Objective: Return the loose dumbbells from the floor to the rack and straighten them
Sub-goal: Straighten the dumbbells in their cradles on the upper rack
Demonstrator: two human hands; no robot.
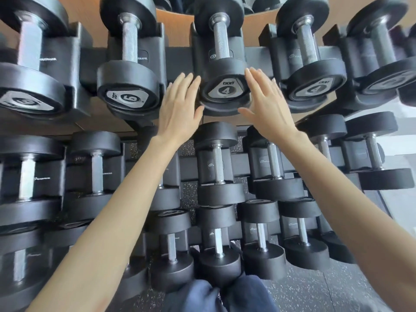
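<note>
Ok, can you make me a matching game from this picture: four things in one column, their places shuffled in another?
Things:
1. dumbbell marked 5
2. left hand
3. right hand
4. blue trousers

Places:
A. bottom edge of the picture
B. open, at the right side of the middle dumbbell marked 4
C. top row of the rack, left of both hands
D. open, at the left side of that same dumbbell

Pairs: 1-C, 2-D, 3-B, 4-A.

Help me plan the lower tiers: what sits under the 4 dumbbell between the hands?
A black rack cradle supports the 4 dumbbell; on the tier below sits a second dumbbell. The 4 dumbbell's front head hides the cradle's front edge.
</note>
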